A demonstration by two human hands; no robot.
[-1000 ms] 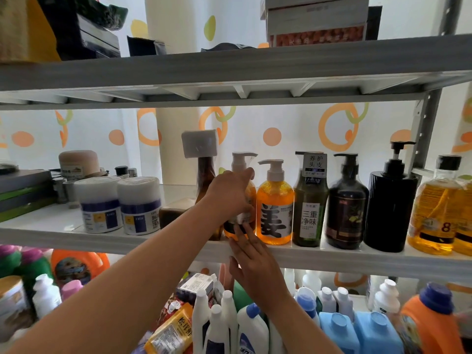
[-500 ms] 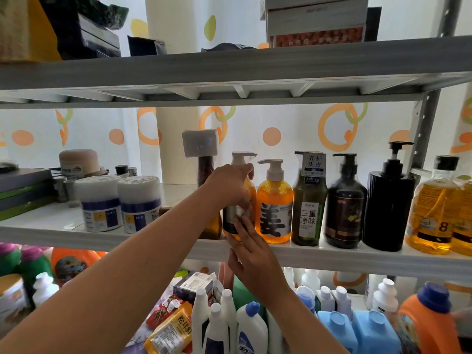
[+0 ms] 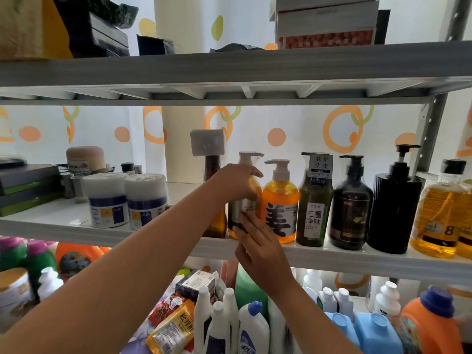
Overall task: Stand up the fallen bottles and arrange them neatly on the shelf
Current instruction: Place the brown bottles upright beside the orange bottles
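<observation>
Shelf: the middle tier is carrying an upright row of bottles along its front edge.
Pump bottle: is standing at that front edge, between a brown bottle and an orange bottle. It is looking well filled, so probably heavy, with smooth plastic that is likely slippery. The shoulder under the pump is offering the surest hold.
Left hand: is clamping round the bottle's shoulder from above.
Right hand: is pressing straight fingers against the lower label.
Change: the right fingers are climbing from the shelf edge onto the label, and more of the grey label is showing.
</observation>
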